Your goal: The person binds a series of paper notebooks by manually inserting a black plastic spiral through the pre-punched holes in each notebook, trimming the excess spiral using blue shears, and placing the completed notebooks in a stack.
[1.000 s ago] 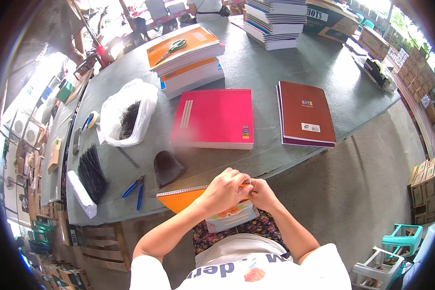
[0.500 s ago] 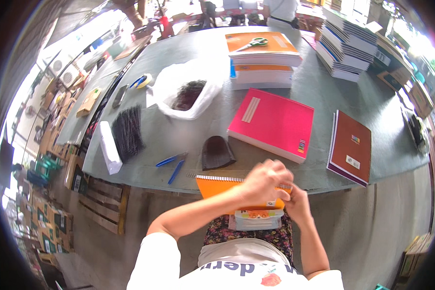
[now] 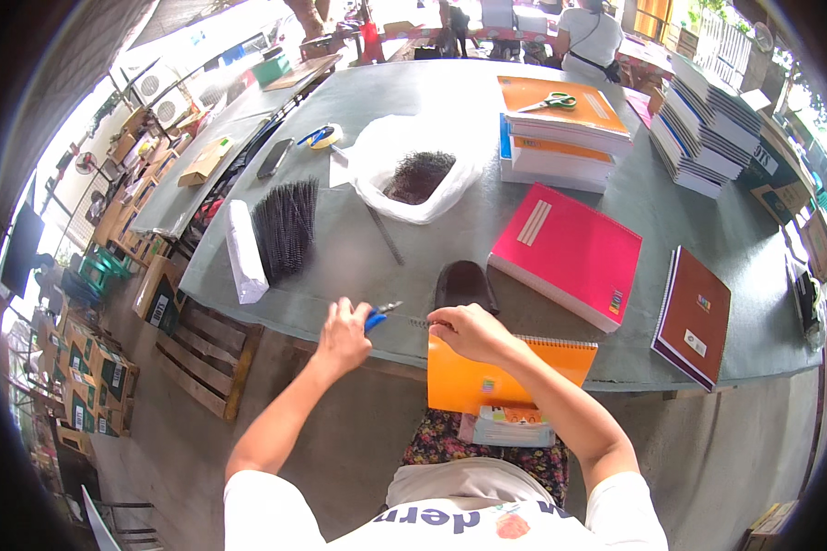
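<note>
Orange spiral notebook (image 3: 469,381), upright at the near table edge (image 3: 390,352), its upper left corner pinched in the right hand (image 3: 470,332) beside the protruding coil end (image 3: 418,322); blue-handled wire cutters (image 3: 377,316) gripped in the left hand (image 3: 344,336), blade opening too small to tell. Stage, by judgement: coil-end finishing, calling for the cutter tip to be brought rightward to that end. Clearance: bare tabletop leftward, dark dome-shaped object (image 3: 465,283) just beyond the right hand.
</note>
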Demonstrator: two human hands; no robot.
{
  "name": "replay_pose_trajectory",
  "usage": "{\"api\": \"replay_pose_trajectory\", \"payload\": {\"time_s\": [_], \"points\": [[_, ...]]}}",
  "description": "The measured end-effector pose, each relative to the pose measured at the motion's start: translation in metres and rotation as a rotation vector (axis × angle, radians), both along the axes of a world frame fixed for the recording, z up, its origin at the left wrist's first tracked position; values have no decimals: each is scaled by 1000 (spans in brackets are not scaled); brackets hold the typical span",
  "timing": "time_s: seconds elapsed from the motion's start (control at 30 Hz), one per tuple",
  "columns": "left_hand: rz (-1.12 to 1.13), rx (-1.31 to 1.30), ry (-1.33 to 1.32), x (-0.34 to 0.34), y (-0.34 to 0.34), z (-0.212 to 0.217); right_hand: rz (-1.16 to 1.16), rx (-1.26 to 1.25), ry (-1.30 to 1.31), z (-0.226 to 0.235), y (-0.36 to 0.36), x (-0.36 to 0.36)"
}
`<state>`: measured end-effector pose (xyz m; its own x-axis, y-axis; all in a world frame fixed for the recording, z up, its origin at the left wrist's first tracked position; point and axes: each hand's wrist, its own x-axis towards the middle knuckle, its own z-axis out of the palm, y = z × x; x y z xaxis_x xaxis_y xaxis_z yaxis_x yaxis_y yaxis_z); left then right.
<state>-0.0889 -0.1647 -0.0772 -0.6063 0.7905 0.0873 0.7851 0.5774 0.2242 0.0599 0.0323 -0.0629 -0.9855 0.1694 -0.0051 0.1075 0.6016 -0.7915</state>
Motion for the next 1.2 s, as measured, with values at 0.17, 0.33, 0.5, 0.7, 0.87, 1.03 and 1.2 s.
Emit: {"api": "replay_pose_trajectory", "payload": {"time_s": [0.17,0.33,0.5,0.7,0.87,1.03,1.2], "points": [[144,124,-1124,55,-4,24,-45,-118,10,3,-1,-12],[158,125,-1288,68,3,24,-4,-159,-13,9,2,-6],[134,78,-1225,65,9,24,41,-168,-57,8,-1,-5],[-2,9,-752,65,6,21,176,-74,108,3,-3,-2],[60,16,-729,70,2,20,188,-83,159,3,-7,-1],[165,75,-950,71,3,21,220,-89,126,5,-6,-2],[9,63,-682,72,2,19,227,-74,166,3,-4,-1]]}}
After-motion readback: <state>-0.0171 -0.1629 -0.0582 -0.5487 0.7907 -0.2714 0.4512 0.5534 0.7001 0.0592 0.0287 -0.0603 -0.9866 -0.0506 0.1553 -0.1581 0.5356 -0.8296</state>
